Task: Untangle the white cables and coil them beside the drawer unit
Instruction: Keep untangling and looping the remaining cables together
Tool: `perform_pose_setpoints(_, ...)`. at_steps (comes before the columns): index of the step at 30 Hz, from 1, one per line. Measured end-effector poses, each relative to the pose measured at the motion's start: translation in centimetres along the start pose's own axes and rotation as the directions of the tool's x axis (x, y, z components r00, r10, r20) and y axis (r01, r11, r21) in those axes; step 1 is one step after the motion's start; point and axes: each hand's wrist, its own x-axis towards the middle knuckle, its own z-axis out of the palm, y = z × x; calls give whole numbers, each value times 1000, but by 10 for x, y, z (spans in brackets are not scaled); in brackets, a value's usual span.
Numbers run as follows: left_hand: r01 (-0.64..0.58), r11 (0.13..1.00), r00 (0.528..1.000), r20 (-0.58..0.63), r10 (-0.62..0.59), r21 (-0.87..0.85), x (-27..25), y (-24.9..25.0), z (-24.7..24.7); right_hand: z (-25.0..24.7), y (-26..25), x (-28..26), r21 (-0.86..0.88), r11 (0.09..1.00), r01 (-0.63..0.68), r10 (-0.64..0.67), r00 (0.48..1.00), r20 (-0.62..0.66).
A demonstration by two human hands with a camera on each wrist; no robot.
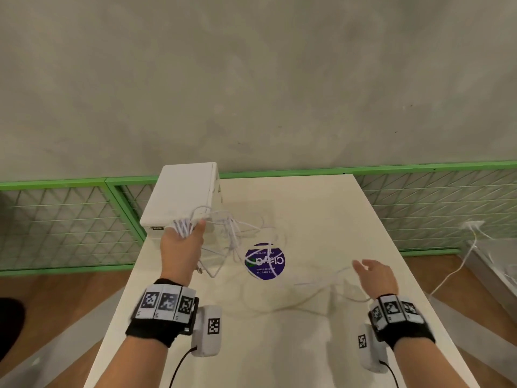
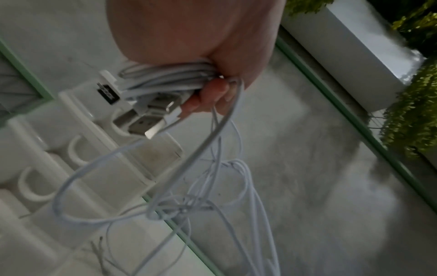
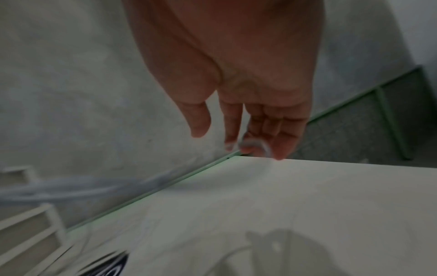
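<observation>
My left hand [image 1: 183,242] is raised just in front of the white drawer unit [image 1: 181,191] and grips a bundle of white cable loops [image 1: 184,228]. In the left wrist view the fingers [image 2: 212,93] curl round the coiled bundle [image 2: 165,78], with USB plugs [image 2: 151,121] sticking out. Tangled strands [image 1: 232,236] hang from the bundle to the table, knotted lower down [image 2: 179,207]. One loose strand [image 1: 321,281] runs right to my right hand [image 1: 375,273]. That hand hovers with relaxed fingers [image 3: 248,134], and a blurred piece of cable [image 3: 260,147] lies across the fingertips.
The white table [image 1: 279,345] carries a round purple sticker [image 1: 265,261] under the strands. A green mesh fence [image 1: 70,217] runs behind and to both sides. Another white cable [image 1: 458,264] lies off the table at the right.
</observation>
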Motion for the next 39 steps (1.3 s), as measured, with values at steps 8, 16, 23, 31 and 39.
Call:
perform_pose_setpoints(8,-15,1000,996,87,16,-16,-14,3,31,30,-108,-86,286,816,502,-550,827,118)
perform_pose_setpoints(16,-79,996,995,66,81,-35,-7,15,23,44,-103,-81,336,858,389,-477,845,242)
perform_pose_setpoints(23,-54,997,996,61,57,-49,-8,14,26,32,-102,-73,259,769,584,-591,805,-60)
perform_pose_setpoints(31,-57,998,992,116,58,-12,-20,15,46,48,-127,-112,-126,655,745,-731,667,147)
perform_pose_setpoints(39,-59,998,998,1,59,-5,-5,17,20,31,-87,-54,403,854,329,-366,930,17)
